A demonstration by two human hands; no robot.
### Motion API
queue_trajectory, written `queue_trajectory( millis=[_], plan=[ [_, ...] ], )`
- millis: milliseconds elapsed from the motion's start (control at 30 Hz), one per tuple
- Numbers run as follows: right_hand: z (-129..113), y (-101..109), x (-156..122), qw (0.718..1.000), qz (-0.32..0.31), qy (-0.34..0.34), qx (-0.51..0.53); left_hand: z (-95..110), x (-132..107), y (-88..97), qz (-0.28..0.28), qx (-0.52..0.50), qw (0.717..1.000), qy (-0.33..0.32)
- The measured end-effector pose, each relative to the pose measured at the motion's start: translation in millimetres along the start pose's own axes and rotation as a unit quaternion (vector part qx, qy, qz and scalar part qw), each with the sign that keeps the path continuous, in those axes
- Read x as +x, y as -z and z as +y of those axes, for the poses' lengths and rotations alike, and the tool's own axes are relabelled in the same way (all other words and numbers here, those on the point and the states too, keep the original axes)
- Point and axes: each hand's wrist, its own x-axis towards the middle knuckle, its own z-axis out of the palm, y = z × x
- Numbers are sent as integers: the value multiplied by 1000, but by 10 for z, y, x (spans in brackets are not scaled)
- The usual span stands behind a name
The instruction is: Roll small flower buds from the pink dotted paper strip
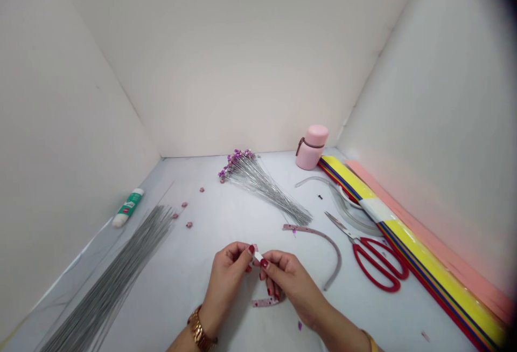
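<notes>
At the near middle of the table my left hand (232,266) and my right hand (288,279) meet. Both pinch a narrow paper strip (258,256), whose white side faces up between the thumbs. A bit of pink pattern shows at the fingertips. Under my right hand's curled fingers a pink patterned strip (263,303) pokes out; whether it joins the pinched piece is hidden. Beyond my right hand lies a curved pinkish strip (323,239). Several small pink folded stars (189,225) lie to the far left of my hands.
Grey wires (117,276) and a glue stick (128,207) lie left. Wire stems with purple and pink tips (262,185) rest at the back, near a pink flask (312,147). Right are red-handled scissors (379,263), clear curved strips (347,209) and packed coloured paper (420,249).
</notes>
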Motion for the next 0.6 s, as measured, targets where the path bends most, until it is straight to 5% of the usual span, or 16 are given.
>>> queue_trajectory(
  millis=[300, 600],
  plan=[
    [23, -43, 15, 999, 35, 8, 33, -34, -34, -22, -9, 109, 990, -87],
    [-42, -43, -34, 996, 22, 4, 82, -64, -43, 114, -56, 234, 939, -248]
  ],
)
